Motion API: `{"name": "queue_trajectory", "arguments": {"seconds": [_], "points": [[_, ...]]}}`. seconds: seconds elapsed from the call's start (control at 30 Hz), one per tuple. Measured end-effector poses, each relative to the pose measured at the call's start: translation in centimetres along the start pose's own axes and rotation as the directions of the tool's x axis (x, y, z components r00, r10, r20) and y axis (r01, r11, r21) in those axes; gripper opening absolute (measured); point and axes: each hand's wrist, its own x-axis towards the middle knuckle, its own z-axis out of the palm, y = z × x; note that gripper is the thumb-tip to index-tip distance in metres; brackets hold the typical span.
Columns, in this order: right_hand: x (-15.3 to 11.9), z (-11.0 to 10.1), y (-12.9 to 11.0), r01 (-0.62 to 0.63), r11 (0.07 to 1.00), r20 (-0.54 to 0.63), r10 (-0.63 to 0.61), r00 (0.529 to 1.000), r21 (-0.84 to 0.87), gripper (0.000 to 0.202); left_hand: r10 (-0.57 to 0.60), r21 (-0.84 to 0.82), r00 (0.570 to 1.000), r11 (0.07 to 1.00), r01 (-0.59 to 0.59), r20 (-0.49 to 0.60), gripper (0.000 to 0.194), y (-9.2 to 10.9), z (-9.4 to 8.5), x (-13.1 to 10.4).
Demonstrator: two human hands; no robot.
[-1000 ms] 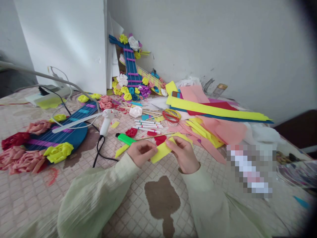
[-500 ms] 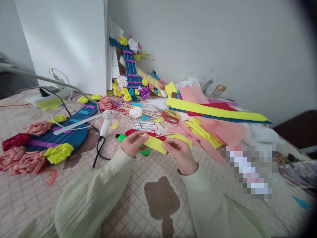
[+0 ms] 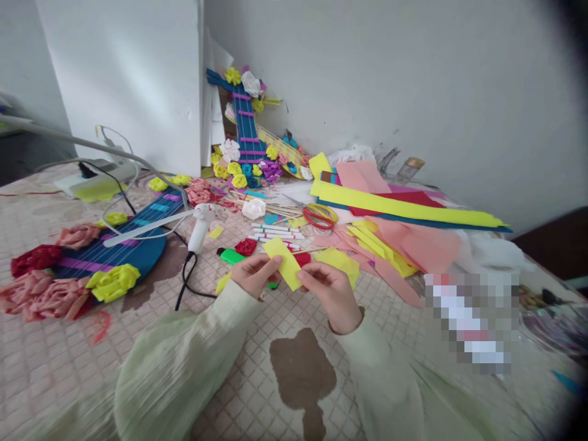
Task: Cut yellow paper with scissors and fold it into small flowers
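Observation:
A small rectangle of yellow crepe paper [image 3: 283, 262] is held up over the middle of the table, slanting down to the right. My left hand [image 3: 255, 274] pinches its left edge between thumb and fingers. At its lower right end, my right hand [image 3: 327, 288] grips it the same way. Just behind my right hand lies another loose yellow paper piece [image 3: 340, 263]. Partly covered by my left hand is a green glue gun or marker-like object [image 3: 231, 256] with a dark tip. A red paper rose [image 3: 245, 246] sits beyond my left hand.
A white hot glue gun [image 3: 199, 229] with a black cord stands left of my hands. Further left lies a blue paper guitar [image 3: 149, 245] with paper flowers. Several markers [image 3: 278, 233], red and yellow scissors [image 3: 320, 216] and long yellow paper strips [image 3: 404, 208] lie behind.
The yellow paper has turned from nearly level to a steeper slant, its upper end now raised. My left hand has shifted slightly right and down, uncovering the red rose.

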Motion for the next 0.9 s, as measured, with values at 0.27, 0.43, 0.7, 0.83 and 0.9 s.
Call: {"name": "queue_trajectory", "arguments": {"seconds": [0.27,0.43,0.7,0.83,0.9], "points": [[-0.3,0.4,0.0,0.000,0.999,0.040,0.001,0.999,-0.044,0.018,0.000,0.061,1.000,0.998,-0.002,0.030,0.032,-0.4,0.2,-0.4],[-0.5,0.4,-0.2,0.050,0.994,0.082,-0.042,0.996,-0.099,0.019,0.096,0.150,0.995,0.984,-0.096,0.009,0.029,-0.1,0.0,-0.3],[6.6,-3.7,-0.9,0.244,0.644,0.034,-0.319,0.947,-0.725,0.024,0.146,0.177,0.989,0.974,-0.139,-0.024,0.033,0.8,0.0,-0.5],[13.3,-5.1,-1.7,0.209,0.240,0.136,-0.286,0.948,-0.948,0.032,0.156,0.153,0.988,0.976,-0.152,-0.016,0.031,1.0,0.0,-0.4],[16.0,-5.4,-1.8,0.180,0.193,0.135,-0.226,0.965,-0.965,0.032,0.159,0.150,0.987,0.977,-0.154,-0.018,0.030,1.0,-0.1,-0.3]]}}
